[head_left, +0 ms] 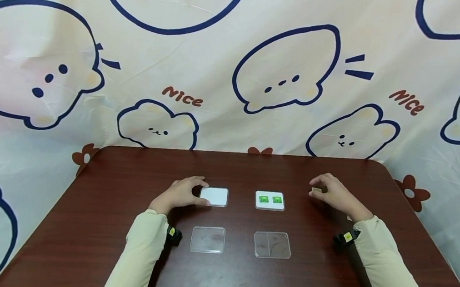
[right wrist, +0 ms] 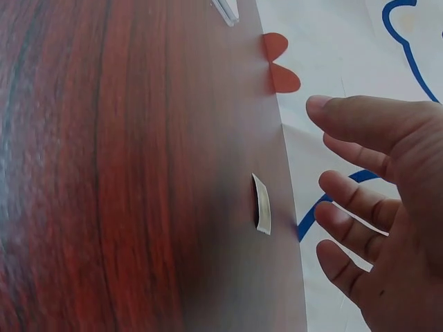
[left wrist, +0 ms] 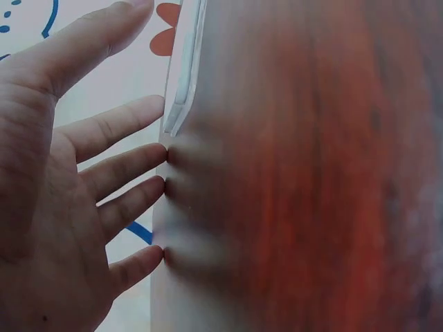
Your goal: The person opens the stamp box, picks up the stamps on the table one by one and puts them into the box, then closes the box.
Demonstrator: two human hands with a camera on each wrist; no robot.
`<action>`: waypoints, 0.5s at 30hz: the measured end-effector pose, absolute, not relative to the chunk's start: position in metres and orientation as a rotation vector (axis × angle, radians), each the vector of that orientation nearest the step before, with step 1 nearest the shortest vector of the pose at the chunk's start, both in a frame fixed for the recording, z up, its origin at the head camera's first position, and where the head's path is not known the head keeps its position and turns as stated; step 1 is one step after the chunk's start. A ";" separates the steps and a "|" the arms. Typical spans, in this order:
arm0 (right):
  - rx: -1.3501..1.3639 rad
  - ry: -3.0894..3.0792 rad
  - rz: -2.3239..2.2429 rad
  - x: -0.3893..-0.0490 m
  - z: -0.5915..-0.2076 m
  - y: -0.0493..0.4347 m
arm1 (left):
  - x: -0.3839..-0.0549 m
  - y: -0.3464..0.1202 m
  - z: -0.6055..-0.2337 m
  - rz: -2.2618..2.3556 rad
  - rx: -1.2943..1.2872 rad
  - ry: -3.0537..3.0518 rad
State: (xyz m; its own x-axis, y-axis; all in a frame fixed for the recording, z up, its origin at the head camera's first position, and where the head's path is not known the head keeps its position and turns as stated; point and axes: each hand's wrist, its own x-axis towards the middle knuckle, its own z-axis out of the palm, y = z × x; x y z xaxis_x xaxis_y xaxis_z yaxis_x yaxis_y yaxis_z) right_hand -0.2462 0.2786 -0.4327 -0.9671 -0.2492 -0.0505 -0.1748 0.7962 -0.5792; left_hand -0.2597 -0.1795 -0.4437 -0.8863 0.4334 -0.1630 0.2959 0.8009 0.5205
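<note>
Step in hand, as I judge it: the left hand [head_left: 184, 193] steadies the white case [head_left: 217, 196] while the right hand [head_left: 337, 194] reaches for a slip [head_left: 316, 190].

Left hand, centre of frame: thumb and forefinger extended at the left end of the white case; other fingers spread, not clenched.

Right hand, right of centre: thumb and fingers loosely bent, parted, grasping nothing. The slip lies on the table [head_left: 218, 279] under that hand, apart from the fingertips in the right wrist view.

Next move: appears to call for a fingertip pinch on the slip's thin edge.

Count:
- White case: one, at centre.
- Picture case [head_left: 269, 206]: one, right of it, bearing two green pictures.
- Clear covers [head_left: 208, 239]: two, lower centre, side by side, well apart from both hands.
- Slips: one plain; a second pale piece [head_left: 349, 218] beside the right wrist, partly hidden, identity uncertain.
</note>
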 end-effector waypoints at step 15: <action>-0.240 2.856 -0.847 -0.251 -0.438 0.295 | -0.264 -0.186 -0.450 0.732 0.547 2.645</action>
